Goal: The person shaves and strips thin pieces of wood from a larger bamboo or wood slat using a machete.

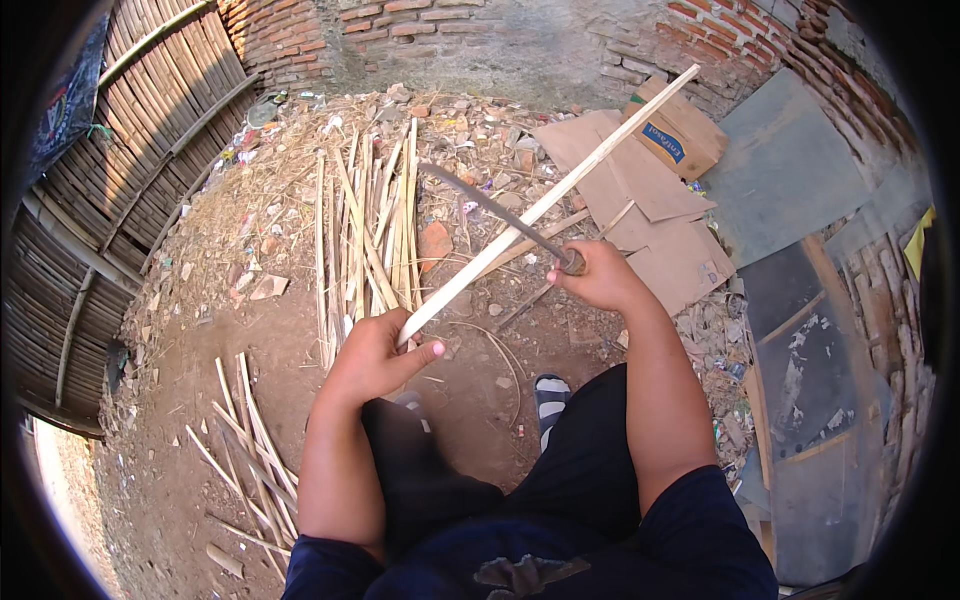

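My left hand [375, 355] grips the near end of a long pale bamboo strip [560, 190] that slants up and away to the right. My right hand [598, 275] holds a curved dark blade knife [490, 205] by its handle. The blade lies across the strip near its middle. A pile of split bamboo strips [370, 225] lies on the dirt just beyond my left hand.
More bamboo slivers [245, 440] lie at lower left. Flattened cardboard [640, 190] and grey sheets [785, 170] cover the ground at right. A bamboo fence [110, 170] stands at left, a brick wall [450, 20] at the back. My striped sandal [548, 398] shows below.
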{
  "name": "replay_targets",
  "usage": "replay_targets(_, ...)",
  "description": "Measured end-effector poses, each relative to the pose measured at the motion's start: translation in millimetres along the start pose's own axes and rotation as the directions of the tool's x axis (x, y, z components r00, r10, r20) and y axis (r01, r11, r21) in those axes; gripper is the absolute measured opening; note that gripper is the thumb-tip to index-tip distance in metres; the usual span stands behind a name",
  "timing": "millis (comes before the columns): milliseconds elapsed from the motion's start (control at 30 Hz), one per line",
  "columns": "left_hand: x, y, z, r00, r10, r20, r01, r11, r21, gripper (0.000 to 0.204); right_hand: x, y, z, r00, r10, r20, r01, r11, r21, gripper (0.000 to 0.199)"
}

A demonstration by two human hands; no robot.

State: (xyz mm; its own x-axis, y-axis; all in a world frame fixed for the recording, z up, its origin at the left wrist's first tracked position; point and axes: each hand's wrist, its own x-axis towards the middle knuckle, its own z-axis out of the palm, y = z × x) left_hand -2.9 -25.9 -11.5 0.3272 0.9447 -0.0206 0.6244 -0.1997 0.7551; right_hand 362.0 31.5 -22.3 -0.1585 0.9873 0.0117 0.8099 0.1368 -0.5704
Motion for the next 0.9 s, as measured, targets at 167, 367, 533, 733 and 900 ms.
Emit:
replay_targets(167, 5, -5, 2, 1.000, 0.006, -0.005, -0.005, 0.999, 0.042, 0.041, 6, 24, 1, 0.960, 0.116, -0.256, -0.078, 0.985, 0.151, 0.043)
replay_targets(367, 4, 0, 6, 1.000, -0.004, 0.004, 0.004, 1.000, -0.027, 0.043, -19, -38, 14, 0.966, -0.246, 0.077, 0.254, 0.959, -0.126, 0.039)
replay_targets(533, 0, 5, 0, 0.995, 0.066, -0.068, -0.056, 0.988, 0.145, 0.044, 4, 22, -5, 0.991, 0.084, -0.107, -0.068, 0.987, 0.149, 0.041)
replay_targets(733, 4, -1, 3, 0.995, 0.060, -0.083, -0.053, 0.995, 0.085, 0.045, -2, 9, 7, 0.980, -0.018, -0.200, 0.047, 0.988, 0.144, 0.040)
replay_targets(900, 2, 5, 5, 0.998, -0.002, -0.057, 0.005, 0.998, 0.058, 0.042, -13, -28, 16, 0.975, -0.211, 0.068, 0.217, 0.970, -0.112, 0.042)
